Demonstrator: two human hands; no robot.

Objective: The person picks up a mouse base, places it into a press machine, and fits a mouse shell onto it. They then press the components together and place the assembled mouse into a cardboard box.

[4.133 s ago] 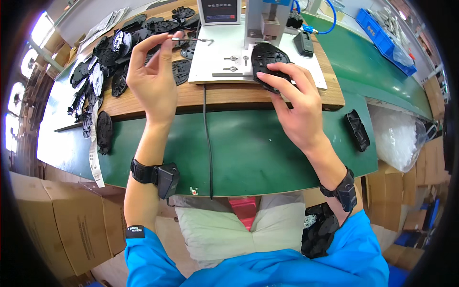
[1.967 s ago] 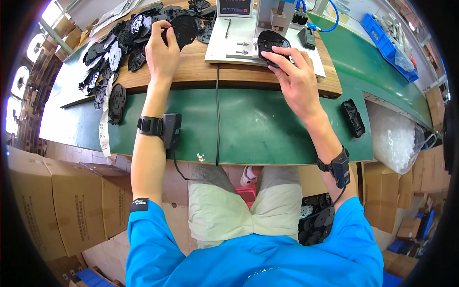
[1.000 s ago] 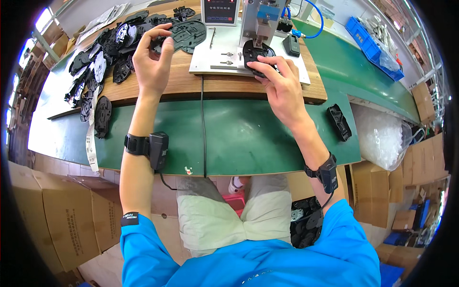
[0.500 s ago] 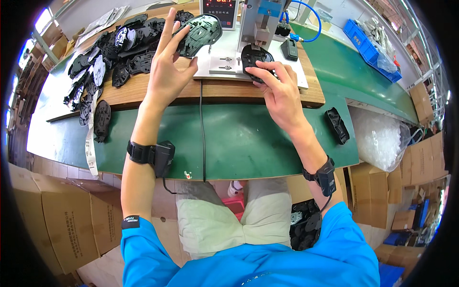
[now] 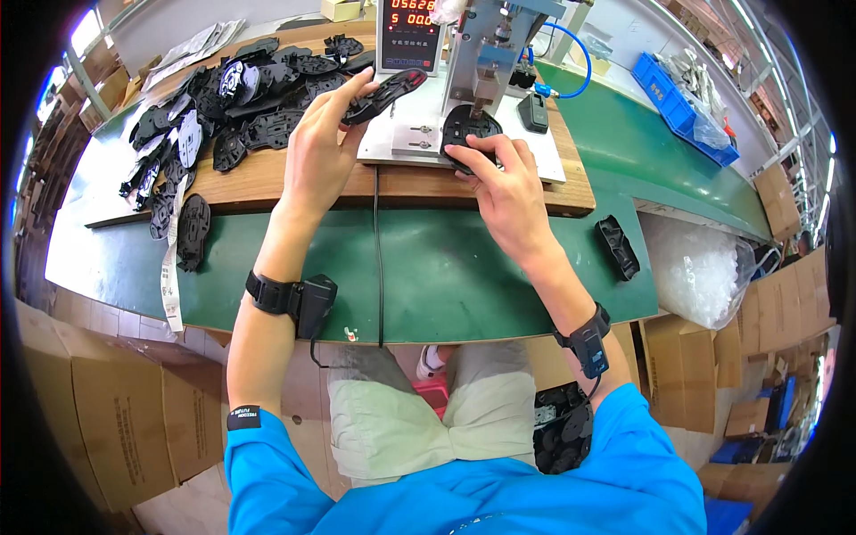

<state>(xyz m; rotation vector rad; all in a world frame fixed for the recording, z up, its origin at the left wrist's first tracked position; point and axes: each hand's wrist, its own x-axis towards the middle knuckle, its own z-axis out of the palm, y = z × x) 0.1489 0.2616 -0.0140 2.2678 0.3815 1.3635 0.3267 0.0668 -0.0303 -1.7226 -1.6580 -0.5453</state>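
My left hand (image 5: 323,152) pinches a black plastic shell (image 5: 389,96), shaped like the base of a computer mouse, which I hold tilted nearly edge-on above the white plate (image 5: 379,147). A second black shell (image 5: 462,127) lies under the head of a bench press (image 5: 489,67). At its near edge, the thumb and fingers of my right hand (image 5: 508,187) grip it. Part of this shell is hidden by my fingers and the press tip.
Black shells (image 5: 254,129) are heaped on the wooden board at left. A control box (image 5: 410,40) with red digits stands beside the press. A black plastic part (image 5: 617,248) lies on the green table at right; a blue crate (image 5: 682,107) sits farther back. One cable crosses the front edge.
The shell in my left hand has turned from face-on to nearly edge-on, and that hand has come down a little. My right hand stays at the shell under the press.
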